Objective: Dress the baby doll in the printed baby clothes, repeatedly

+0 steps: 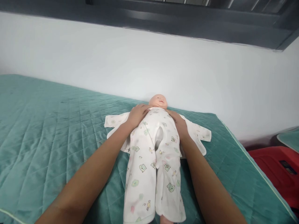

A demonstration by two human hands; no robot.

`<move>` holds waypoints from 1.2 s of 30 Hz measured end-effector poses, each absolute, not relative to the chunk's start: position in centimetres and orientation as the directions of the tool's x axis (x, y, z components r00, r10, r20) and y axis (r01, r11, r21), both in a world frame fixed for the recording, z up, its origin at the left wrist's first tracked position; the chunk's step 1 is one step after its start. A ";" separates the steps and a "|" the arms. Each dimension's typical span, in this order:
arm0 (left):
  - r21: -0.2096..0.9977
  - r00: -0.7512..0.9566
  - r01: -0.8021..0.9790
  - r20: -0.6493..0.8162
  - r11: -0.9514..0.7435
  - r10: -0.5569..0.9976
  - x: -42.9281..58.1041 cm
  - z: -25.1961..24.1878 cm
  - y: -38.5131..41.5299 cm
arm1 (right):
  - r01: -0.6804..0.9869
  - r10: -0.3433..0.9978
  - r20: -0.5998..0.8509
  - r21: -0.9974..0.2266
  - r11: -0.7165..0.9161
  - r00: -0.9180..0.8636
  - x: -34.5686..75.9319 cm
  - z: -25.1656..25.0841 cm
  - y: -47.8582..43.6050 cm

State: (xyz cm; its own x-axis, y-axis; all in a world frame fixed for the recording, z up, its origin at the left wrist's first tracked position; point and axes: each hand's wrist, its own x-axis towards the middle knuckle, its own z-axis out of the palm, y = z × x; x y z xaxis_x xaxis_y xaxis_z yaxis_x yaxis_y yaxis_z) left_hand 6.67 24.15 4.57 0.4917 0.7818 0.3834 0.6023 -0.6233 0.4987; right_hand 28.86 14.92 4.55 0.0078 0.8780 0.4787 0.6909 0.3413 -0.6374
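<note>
A baby doll [158,100] lies on its back with its head near the wall. White printed baby trousers [142,168] with an open crotch cover it from the neck down, and part of a foot shows below one leg. A matching white baby top [201,133] is spread out flat at its sides, sleeves pointing outward. My left hand [139,114] is closed at the trousers' upper left edge, by the doll's chest. On the opposite side, my right hand [178,123] closes at the upper right edge, its fingertips partly hidden near the doll's neck.
A green quilted mat [58,133] lies under everything, its piped edge running down the right. Behind stands a white wall [93,59] below a dark frame [149,20]. Beyond the mat's right edge is a red plastic object [273,168].
</note>
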 end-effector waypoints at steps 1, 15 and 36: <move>0.482 0.497 0.611 0.384 -0.628 0.778 6.6 4.6 24.0 | 0.693 0.883 0.469 -0.642 0.327 0.018 28.8 4.7 14.8; 0.331 0.545 0.677 0.374 -0.657 0.750 5.6 4.1 23.0 | 0.576 0.908 0.418 -0.750 0.324 0.035 29.3 4.0 13.8; 0.309 0.570 0.604 0.477 -0.735 0.669 1.8 0.3 19.6 | 0.455 0.867 0.248 -0.890 0.028 0.431 29.0 2.4 9.7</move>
State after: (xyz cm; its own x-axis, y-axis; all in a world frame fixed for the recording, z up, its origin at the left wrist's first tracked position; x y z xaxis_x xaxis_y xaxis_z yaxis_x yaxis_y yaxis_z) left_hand 1.81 19.62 0.26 0.5698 0.6689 0.4774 0.6037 -0.7348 0.3091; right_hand 29.00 9.66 2.37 0.4314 0.8674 0.2480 0.4547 0.0284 -0.8902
